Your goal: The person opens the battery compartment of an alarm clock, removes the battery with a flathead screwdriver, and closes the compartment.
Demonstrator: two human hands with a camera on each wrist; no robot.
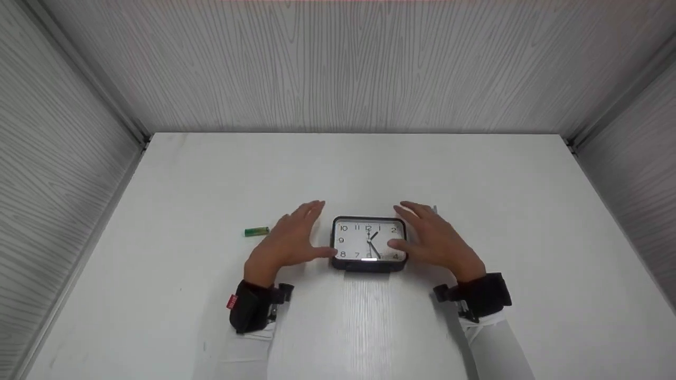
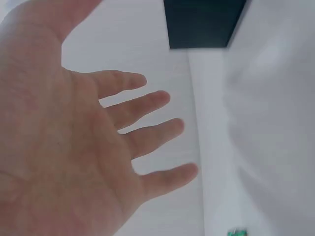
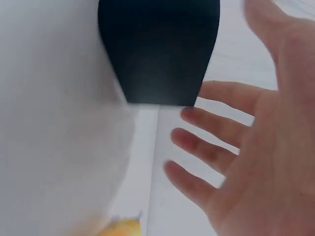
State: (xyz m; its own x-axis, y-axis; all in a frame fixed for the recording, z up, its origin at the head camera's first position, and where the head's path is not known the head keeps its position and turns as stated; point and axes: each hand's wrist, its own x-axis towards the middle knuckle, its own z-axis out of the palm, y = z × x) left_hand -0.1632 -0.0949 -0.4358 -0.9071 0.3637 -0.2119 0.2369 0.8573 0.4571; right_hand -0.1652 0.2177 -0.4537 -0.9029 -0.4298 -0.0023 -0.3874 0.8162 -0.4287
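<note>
A black-framed rectangular alarm clock point(image 1: 353, 243) is on the white table, its white dial facing the head camera. To its left is my left hand point(image 1: 288, 240), fingers spread and thumb tip at the clock's lower left corner; whether it touches cannot be told. My right hand point(image 1: 437, 240) is at the other side, with its thumb overlapping the right part of the dial in the head view. Both wrist views show the clock's dark side point(image 2: 204, 24) point(image 3: 160, 59) beside extended fingers, and neither hand grips it. A green battery point(image 1: 256, 231) lies left of my left hand.
Behind the right hand a small grey tip point(image 1: 435, 209) pokes out, mostly hidden. A blurred orange-yellow thing point(image 3: 123, 228) shows at the bottom of the right wrist view. Grey wood-grain panels point(image 1: 338, 68) wall the table point(image 1: 338, 163) at the back and sides.
</note>
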